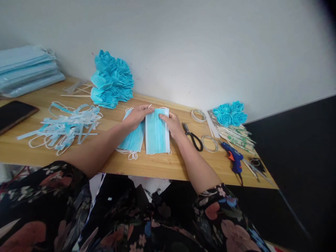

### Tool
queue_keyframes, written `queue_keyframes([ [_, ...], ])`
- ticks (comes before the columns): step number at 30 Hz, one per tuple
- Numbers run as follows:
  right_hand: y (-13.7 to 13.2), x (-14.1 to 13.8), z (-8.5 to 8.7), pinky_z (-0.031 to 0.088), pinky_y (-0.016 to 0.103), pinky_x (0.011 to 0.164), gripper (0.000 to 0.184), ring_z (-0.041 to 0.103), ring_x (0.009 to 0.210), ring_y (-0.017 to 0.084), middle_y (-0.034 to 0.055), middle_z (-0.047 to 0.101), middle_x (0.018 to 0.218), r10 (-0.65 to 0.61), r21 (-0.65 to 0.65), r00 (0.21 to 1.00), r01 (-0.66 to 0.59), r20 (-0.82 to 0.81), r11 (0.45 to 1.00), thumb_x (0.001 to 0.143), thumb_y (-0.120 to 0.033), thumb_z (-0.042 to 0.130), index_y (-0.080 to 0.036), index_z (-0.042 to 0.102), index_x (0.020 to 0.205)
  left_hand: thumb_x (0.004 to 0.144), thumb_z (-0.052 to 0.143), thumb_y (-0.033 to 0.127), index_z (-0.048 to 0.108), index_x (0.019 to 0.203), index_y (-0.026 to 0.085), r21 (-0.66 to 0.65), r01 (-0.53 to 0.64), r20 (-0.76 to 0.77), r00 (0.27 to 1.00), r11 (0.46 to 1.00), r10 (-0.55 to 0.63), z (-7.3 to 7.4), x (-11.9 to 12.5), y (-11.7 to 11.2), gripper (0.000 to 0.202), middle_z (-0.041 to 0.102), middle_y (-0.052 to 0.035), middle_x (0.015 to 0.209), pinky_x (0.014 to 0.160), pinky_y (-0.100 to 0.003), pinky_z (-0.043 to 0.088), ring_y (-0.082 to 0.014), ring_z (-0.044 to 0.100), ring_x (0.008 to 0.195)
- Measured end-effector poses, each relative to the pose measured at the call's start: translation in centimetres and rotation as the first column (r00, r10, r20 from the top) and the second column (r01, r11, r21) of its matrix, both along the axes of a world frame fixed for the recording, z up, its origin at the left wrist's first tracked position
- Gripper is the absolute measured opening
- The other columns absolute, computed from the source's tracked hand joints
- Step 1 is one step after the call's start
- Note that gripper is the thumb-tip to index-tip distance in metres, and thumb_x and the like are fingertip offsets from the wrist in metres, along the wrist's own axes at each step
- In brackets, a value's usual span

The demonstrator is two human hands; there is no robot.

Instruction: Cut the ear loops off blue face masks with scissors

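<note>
A light blue pleated face mask (157, 136) with white edges hangs upright between my hands over the table. My right hand (173, 125) grips its right edge, thumb on the front. At its top left corner my left hand (139, 115) is pinched closed, with a short white end sticking up from the fingers, perhaps part of an ear loop. Beneath my left hand lie more face masks (132, 138), their white loops bunched at the lower end.
Cut mask strips and loops (68, 126) lie left, near a phone (17, 113) and stacked masks (28, 70). Blue crepe flowers (112, 80) stand behind. To the right are pliers (193, 136), tape rolls (198, 116), a blue glue gun (233, 157), wrapped sticks (236, 134) and smaller flowers (231, 113).
</note>
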State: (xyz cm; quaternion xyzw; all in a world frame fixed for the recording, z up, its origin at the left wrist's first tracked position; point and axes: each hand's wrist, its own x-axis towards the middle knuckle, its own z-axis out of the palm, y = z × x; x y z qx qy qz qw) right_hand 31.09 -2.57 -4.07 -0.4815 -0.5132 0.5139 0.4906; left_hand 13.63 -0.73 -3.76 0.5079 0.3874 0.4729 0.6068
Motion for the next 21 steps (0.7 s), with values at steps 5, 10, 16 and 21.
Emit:
queue_keyframes([
  [5,-0.13,-0.02,0.36,0.043,0.029,0.069,0.025,0.055,0.069,0.015,-0.0031,0.062,0.07,-0.03,0.009,1.0,0.03,0.004,1.0,0.063,-0.04,0.075,-0.019,0.067,0.076,0.073,0.072,0.042,0.056,0.066,0.018,-0.019,-0.056,0.032,0.998,0.998,0.056,-0.21,0.16,0.26,0.03,0.052,0.0015,0.061,0.053,-0.025,0.034,-0.0112,0.046,0.054],
  [10,-0.11,0.05,0.38,0.043,0.029,0.071,0.026,0.056,0.07,0.015,-0.0028,0.063,0.071,-0.054,0.03,0.998,0.055,-0.023,0.998,0.064,-0.041,0.074,-0.019,0.069,0.078,0.079,0.066,0.04,0.069,0.084,0.018,-0.018,-0.119,0.048,0.992,0.993,0.119,-0.04,0.29,0.4,0.023,0.065,-0.0016,0.079,0.061,-0.025,0.043,-0.0157,0.059,0.071],
  [16,0.17,0.18,0.16,0.043,0.029,0.068,0.027,0.055,0.069,0.016,-0.0029,0.062,0.068,-0.092,0.012,0.996,0.092,-0.007,0.996,0.064,-0.044,0.075,-0.019,0.066,0.071,0.075,0.072,0.044,0.065,0.078,0.017,-0.036,-0.05,0.095,0.994,0.998,0.053,0.22,0.29,0.05,0.028,0.061,-0.0009,0.07,0.059,-0.025,0.043,-0.0145,0.057,0.064],
  [21,0.65,0.57,-0.1,0.044,0.03,0.066,0.03,0.056,0.066,0.017,-0.0024,0.061,0.064,-0.126,-0.021,0.991,0.125,-0.055,0.992,0.064,-0.048,0.075,-0.021,0.065,0.07,0.069,0.075,0.036,0.057,0.064,0.017,-0.051,-0.03,0.065,0.997,0.998,0.033,0.12,0.07,0.25,0.027,0.053,0.0009,0.058,0.051,-0.024,0.036,-0.0109,0.049,0.053],
])
